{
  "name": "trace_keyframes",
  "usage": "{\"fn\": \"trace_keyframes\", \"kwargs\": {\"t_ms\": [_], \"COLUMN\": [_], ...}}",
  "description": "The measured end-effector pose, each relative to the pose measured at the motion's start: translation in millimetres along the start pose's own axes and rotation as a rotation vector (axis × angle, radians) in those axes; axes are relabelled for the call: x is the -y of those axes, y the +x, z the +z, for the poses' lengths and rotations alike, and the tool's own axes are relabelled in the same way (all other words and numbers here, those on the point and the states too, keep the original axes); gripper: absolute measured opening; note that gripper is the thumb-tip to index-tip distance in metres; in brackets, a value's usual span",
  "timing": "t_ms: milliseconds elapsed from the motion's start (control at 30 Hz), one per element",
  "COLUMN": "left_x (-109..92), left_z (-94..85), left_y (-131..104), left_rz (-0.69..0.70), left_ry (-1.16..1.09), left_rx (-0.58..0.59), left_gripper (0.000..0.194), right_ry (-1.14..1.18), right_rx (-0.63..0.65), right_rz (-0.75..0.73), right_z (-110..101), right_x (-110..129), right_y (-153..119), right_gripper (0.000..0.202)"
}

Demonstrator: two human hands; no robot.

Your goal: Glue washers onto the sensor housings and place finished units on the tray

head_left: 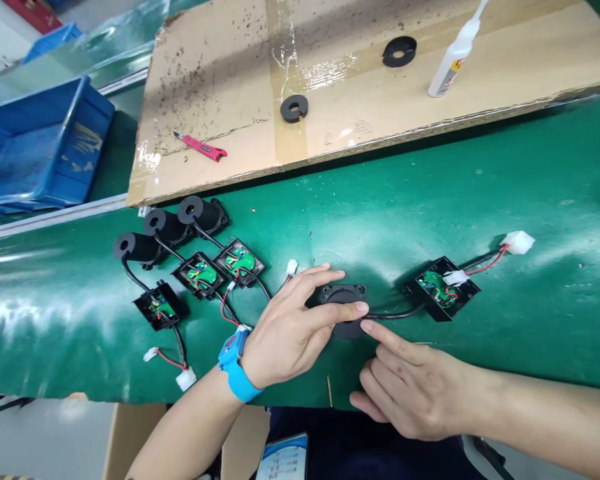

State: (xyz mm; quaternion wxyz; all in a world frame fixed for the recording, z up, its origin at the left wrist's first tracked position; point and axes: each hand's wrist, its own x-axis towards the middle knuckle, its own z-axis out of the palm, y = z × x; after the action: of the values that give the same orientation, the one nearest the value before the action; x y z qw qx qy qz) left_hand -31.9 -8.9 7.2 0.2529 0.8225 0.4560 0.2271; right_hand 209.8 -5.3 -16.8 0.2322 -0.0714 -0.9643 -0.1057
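Note:
A black round housing point(350, 328) with a flanged end stands on the green bench, partly hidden under my left hand point(300, 317). That hand, with a blue wristband point(237, 363), is closed over the housing, one finger lying across its top. My right hand point(410, 383) stretches its index finger to the housing's edge near the cable; its other fingers are curled and hold nothing visible. From the housing a black cable point(397, 315) runs right to an open black box point(445, 288) with a green circuit board inside. Red and black wires lead on to a white connector point(517, 242).
Several similar housings point(167, 225) with wired boxes point(163, 305) stand at left. Behind, a cardboard sheet point(240, 87) bears a red cutter point(203, 146), two black foam rings point(295, 108) and a white bottle point(453, 63). A blue bin point(75, 143) is at far left.

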Motion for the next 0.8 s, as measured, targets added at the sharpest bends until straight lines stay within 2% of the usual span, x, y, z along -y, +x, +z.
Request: {"fn": "trace_keyframes", "kwargs": {"t_ms": [233,400,467,800], "left_x": [0.4,1.5,1.4,0.2], "left_z": [-0.5,0.3,0.5,-2.2], "left_y": [-0.3,-1.6,-1.7,-1.9], "left_rz": [0.022,0.024,0.018,0.000], "left_ry": [0.020,0.020,0.021,0.003], "left_rx": [-0.008,-0.006,-0.001,0.042], "left_gripper": [0.042,0.042,0.042,0.049], "right_ry": [-0.064,-0.031,-0.021,0.004], "right_rx": [0.050,-0.147,-0.172,-0.052], "right_rz": [0.002,-0.033,-0.058,-0.033], "right_z": [1.6,0.9,-0.1,0.8], "right_x": [-0.9,-1.7,-0.7,2.9], "right_y": [-2.1,-4.0,-3.9,-3.3], "right_gripper": [0.045,0.035,0.036,0.045]}}
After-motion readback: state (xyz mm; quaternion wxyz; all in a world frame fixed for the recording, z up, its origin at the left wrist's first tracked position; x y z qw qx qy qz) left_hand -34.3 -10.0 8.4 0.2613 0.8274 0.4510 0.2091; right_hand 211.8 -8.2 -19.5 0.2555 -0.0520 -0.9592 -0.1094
